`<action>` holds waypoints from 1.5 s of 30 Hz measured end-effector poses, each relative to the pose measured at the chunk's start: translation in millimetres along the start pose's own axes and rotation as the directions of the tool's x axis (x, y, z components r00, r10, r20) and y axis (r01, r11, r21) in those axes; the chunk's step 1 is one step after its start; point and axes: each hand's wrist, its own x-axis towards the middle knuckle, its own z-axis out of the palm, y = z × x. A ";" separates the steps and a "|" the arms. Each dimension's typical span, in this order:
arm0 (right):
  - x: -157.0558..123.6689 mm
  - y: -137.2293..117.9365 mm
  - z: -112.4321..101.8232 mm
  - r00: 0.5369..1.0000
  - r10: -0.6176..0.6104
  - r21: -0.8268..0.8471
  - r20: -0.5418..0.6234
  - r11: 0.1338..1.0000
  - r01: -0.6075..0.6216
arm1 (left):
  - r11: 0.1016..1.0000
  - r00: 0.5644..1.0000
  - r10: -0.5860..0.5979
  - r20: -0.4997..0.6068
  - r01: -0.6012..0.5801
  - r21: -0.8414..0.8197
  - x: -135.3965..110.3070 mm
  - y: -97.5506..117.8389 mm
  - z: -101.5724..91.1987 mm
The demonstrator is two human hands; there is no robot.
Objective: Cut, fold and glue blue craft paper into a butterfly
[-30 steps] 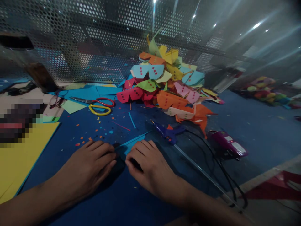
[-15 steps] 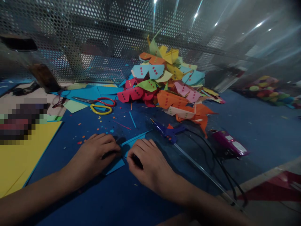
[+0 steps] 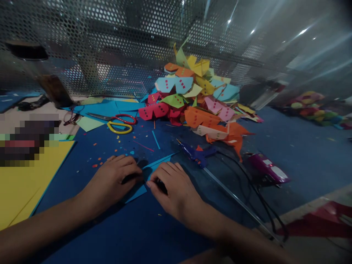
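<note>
A folded piece of blue paper (image 3: 137, 194) lies on the dark blue table between my hands. My left hand (image 3: 117, 179) rests over its left part, fingers curled and pressed down on the paper. My right hand (image 3: 176, 189) is closed in a pinch at its right part, thumb and forefinger close to the left fingertips. Both hands cover much of the sheet, so its full shape is hidden. Just beyond my right hand lies a blue glue gun (image 3: 196, 154) with a long clear glue stick (image 3: 233, 194) in its back.
Scissors (image 3: 119, 127) with red and yellow handles lie among paper scraps. Folded colourful paper shapes (image 3: 203, 115) are heaped against a perforated metal screen (image 3: 110, 66). Yellow sheets (image 3: 24, 190) and a dark-lidded bottle (image 3: 53, 86) stand left. A purple box (image 3: 268, 168) with black cords sits right.
The right thumb and forefinger have drawn slightly closer together at the paper. The view has shifted a little; the paper and the left hand look otherwise the same.
</note>
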 end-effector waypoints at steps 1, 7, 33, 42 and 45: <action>0.1 0.3 0.6 1.000 0.004 0.001 -0.005 1.000 -0.004 | 1.000 1.000 -0.003 -0.002 0.003 0.000 -0.3 0.5 0.2; -0.7 2.0 4.7 0.999 0.011 -0.012 -0.043 1.000 -0.011 | 0.999 1.000 0.026 -0.011 -0.026 0.028 -3.8 0.4 0.0; 0.6 1.9 6.8 0.996 -0.029 -0.077 -0.088 0.997 0.023 | 0.927 0.965 0.261 0.001 -0.251 0.278 -23.6 6.5 -8.7; 0.0 1.8 7.5 0.996 -0.028 -0.079 -0.083 0.997 0.021 | 0.919 0.965 0.262 0.013 -0.254 0.302 -24.6 6.0 -6.2; -0.3 1.6 7.6 0.996 -0.028 -0.086 -0.088 0.996 0.021 | 0.913 0.962 0.273 0.011 -0.263 0.314 -23.9 6.4 -6.5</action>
